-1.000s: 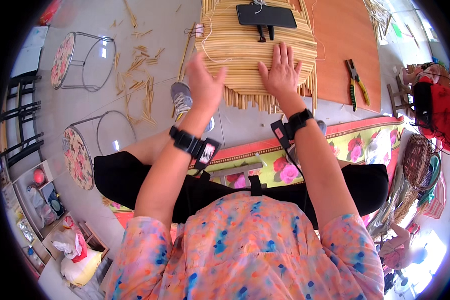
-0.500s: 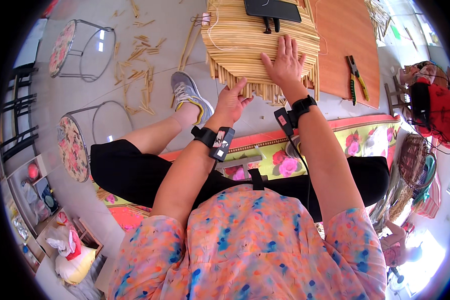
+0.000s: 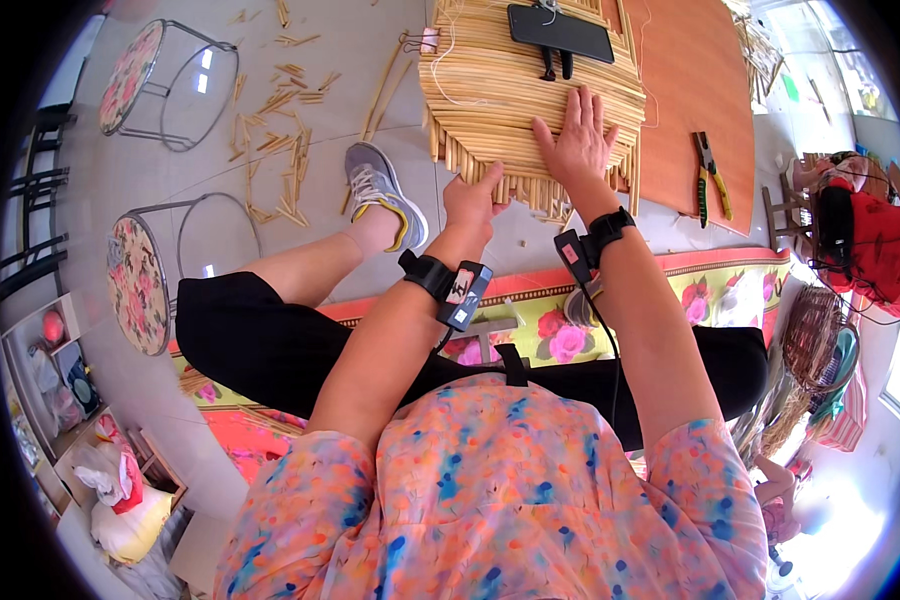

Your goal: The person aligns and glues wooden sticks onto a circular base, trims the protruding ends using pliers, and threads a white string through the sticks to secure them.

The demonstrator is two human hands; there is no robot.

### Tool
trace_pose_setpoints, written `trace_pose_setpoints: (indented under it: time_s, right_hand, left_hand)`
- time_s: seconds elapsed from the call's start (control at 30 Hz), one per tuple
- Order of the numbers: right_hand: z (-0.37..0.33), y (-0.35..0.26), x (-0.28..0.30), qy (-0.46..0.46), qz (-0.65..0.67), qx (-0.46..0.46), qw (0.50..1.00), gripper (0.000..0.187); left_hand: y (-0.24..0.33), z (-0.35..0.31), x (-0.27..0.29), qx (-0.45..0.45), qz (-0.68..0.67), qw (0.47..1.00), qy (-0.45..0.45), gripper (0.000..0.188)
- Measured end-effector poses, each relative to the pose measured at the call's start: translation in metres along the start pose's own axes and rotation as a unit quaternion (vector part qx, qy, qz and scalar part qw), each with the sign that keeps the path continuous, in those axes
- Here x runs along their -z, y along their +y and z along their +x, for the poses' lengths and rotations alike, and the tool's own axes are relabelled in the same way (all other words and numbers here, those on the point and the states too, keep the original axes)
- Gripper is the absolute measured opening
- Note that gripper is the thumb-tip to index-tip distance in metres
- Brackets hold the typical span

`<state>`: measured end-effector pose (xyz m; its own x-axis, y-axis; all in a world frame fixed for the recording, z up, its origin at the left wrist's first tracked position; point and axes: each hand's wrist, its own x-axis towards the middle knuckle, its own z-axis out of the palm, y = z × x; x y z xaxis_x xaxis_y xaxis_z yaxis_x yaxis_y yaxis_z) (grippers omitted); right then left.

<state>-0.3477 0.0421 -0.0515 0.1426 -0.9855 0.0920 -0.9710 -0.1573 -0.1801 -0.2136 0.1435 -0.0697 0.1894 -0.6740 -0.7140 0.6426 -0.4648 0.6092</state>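
Note:
A woven mat of pale sticks [image 3: 490,90] lies on the floor in front of me. My right hand [image 3: 577,140] rests flat on its near part, fingers spread. My left hand [image 3: 473,200] sits at the mat's near fringe, fingers curled under the stick ends and thumb pointing up along them. Both wrists carry black strapped devices. A black phone on a small stand [image 3: 560,30] sits at the far side of the mat.
An orange board [image 3: 690,90] lies right of the mat, with pliers [image 3: 710,175] on it. Loose sticks [image 3: 280,110] are scattered on the grey floor to the left, by two round wire stools [image 3: 145,70]. My grey shoe [image 3: 380,190] is beside the mat.
My left hand has pulled back from lying flat on the mat to its near edge, and its fingers have curled. The right hand stays flat on the mat.

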Motion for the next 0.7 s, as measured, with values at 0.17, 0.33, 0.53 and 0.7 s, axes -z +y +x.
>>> trace_pose_setpoints:
  time_s: [0.17,0.33,0.53,0.7]
  right_hand:
    - [0.001,0.003,0.014,-0.019,0.011,0.001,1.0,0.073]
    - [-0.031,0.01,0.041,0.159,0.119,-0.069,0.978,0.05]
    - [-0.131,0.034,0.017,0.08,0.423,-0.442,0.787,0.04]
    - [-0.165,0.007,0.008,-0.116,0.702,-0.482,0.511,0.04]
  left_hand:
    - [0.0,0.0,-0.002,-0.002,-0.022,1.0,-0.004,0.031]
    - [-0.005,0.004,0.007,0.005,-0.016,1.0,0.004,0.031]
    - [-0.021,-0.011,-0.005,0.02,-0.02,1.0,0.005,0.032]
    - [-0.033,-0.027,-0.002,0.032,-0.03,0.999,0.026,0.032]
